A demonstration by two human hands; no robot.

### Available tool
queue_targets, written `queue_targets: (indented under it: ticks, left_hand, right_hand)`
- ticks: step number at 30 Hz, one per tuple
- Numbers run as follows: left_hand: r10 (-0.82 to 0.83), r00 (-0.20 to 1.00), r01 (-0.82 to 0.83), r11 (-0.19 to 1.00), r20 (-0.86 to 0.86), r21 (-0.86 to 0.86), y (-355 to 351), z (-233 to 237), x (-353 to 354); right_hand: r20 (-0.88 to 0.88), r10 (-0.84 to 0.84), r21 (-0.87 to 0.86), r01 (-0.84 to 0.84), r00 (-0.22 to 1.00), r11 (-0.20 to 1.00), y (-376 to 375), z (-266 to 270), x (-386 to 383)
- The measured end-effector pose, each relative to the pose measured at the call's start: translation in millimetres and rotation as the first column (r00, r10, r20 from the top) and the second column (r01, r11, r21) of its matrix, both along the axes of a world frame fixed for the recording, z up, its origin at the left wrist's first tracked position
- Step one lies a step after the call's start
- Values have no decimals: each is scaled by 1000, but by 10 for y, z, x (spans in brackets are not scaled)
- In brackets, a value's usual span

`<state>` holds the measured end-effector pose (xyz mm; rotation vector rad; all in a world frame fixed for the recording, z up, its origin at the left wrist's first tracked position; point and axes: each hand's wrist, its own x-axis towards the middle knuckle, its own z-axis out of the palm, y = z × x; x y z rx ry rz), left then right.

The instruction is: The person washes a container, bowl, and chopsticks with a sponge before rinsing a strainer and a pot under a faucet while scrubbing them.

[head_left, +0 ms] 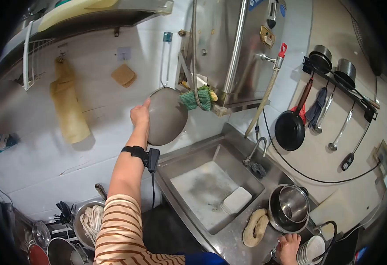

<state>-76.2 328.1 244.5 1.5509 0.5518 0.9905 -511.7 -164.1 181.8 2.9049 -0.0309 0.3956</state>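
My left hand is raised near the wall and grips the edge of a round grey metal pan or lid, whose broad face is toward the camera. It hangs beside a green scrubbing cloth. My right hand is low at the right, on the counter between a ring-shaped beige loofah and a stack of white bowls. Its fingers are curled and partly hidden, so what they touch is unclear. Soapy water fills the steel sink, with a white dish in it.
Steel pots stand right of the sink, by the tap. A black frying pan and ladles hang on the right wall. Yellow gloves hang at left. Several pots stand at lower left. A shelf juts out above.
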Motion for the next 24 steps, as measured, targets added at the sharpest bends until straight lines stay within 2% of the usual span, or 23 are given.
queue_targets:
  ticks: [2, 3, 4, 5, 6, 8, 9, 10, 11, 12, 14, 15, 16, 17, 18, 19, 21, 22, 23, 24]
  left_hand:
    - [34, 998, -35, 999, -50, -33, -28, -37, 11]
    - [16, 995, -13, 1000, -103, 23, 1, -122, 37]
    - [-15, 987, 29, 996, -162, 83, 7, -202, 83]
    - [184, 973, -122, 923, -141, 365, 174, -527, 434]
    - [222, 954, -110, 886, -204, 451, 253, -706, 615]
    - [208, 970, -120, 864, -129, 489, 343, -1176, 843]
    - [47, 966, 71, 895, -253, 440, 389, -1371, 850]
    - [-37, 981, 84, 965, -191, 247, 26, -1296, 480]
    - [135, 987, -162, 845, 91, 509, -145, -1530, 439]
    - [-7, 996, -41, 843, 88, 536, -599, -1493, -29]
    - [-139, 989, 47, 627, 52, 778, -1058, -2026, -233]
    - [-401, 914, 334, 653, -64, 680, -1377, -2211, -392]
    - [-631, 765, 590, 602, -133, 538, -1720, -2362, -621]
    - [-753, 625, 728, 468, -206, 501, -2056, -2330, -830]
    - [-873, 437, 840, 309, -217, 447, -2378, -2331, -1076]
    - [-917, 279, 918, 167, -286, 360, -2750, -2283, -1319]
    - [-916, 29, 910, -141, -399, 390, -3357, -2104, -1772]
    - [-918, -94, 861, -269, -386, 431, -3649, -1999, -2001]
    - [-899, -217, 793, -390, -380, 468, -3911, -1905, -2218]
    - [-860, -292, 753, -477, -419, 454, -4138, -1828, -2405]
  right_hand:
    - [-44, -46, 17, 47, 998, 999, -53, -81, -43]
    - [-81, -85, 33, 88, 993, 996, -110, -174, -84]
    - [52, -59, 53, 56, 997, 997, -264, -484, -101]
    - [183, 22, -6, -21, 983, 1000, -335, -608, -72]
    - [119, -48, 67, 40, 992, 997, -410, -757, -103]
    - [-40, -195, 161, 199, 980, 967, -367, -898, -217]
    - [-14, -195, 147, 195, 981, 970, -357, -978, -315]
    - [-82, -259, 81, 266, 962, 961, -398, -1125, -442]
    - [-189, -372, 53, 387, 909, 920, -424, -1267, -575]
    - [-251, -426, 89, 459, 869, 884, -481, -1465, -727]
    - [-485, -537, 92, 651, 690, 753, -489, -1451, -898]
    - [-496, -553, 89, 673, 669, 734, -522, -1482, -1020]
    - [-526, -582, 130, 735, 620, 666, -585, -1508, -1116]
    - [-570, -590, 164, 783, 572, 600, -696, -1401, -1142]
    - [-544, -589, 198, 774, 597, 601, -835, -1519, -1280]
    - [-552, -587, 199, 777, 592, 597, -958, -1605, -1370]
    - [-594, -629, 310, 864, 501, 396, -1202, -1687, -1536]
    - [-544, -629, 432, 828, 555, 356, -1313, -1708, -1654]
    - [-552, -626, 436, 831, 551, 346, -1451, -1729, -1743]
    - [-569, -590, 538, 802, 573, 260, -1614, -1744, -1814]
